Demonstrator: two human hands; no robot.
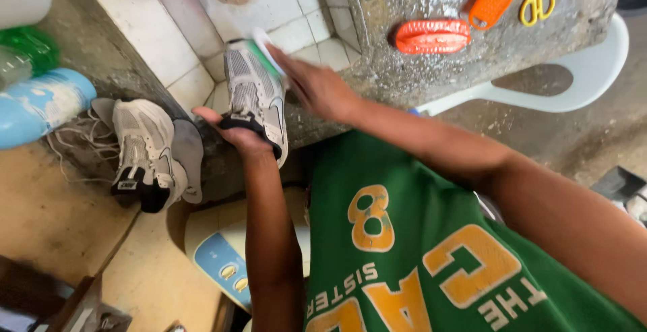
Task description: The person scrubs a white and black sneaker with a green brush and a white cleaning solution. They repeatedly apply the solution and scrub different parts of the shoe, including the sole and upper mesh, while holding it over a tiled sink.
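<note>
Gripping the heel of a grey sneaker (255, 93) propped on the sink edge (202, 69), the left hand (232, 130) is steadying it while the right hand (317, 89), closed around a green brush (265, 52), is scrubbing its side, likely needing firm strokes.

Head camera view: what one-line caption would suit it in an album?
Left hand steadies a grey sneaker at a tiled sink while right hand works a brush across it.
</note>
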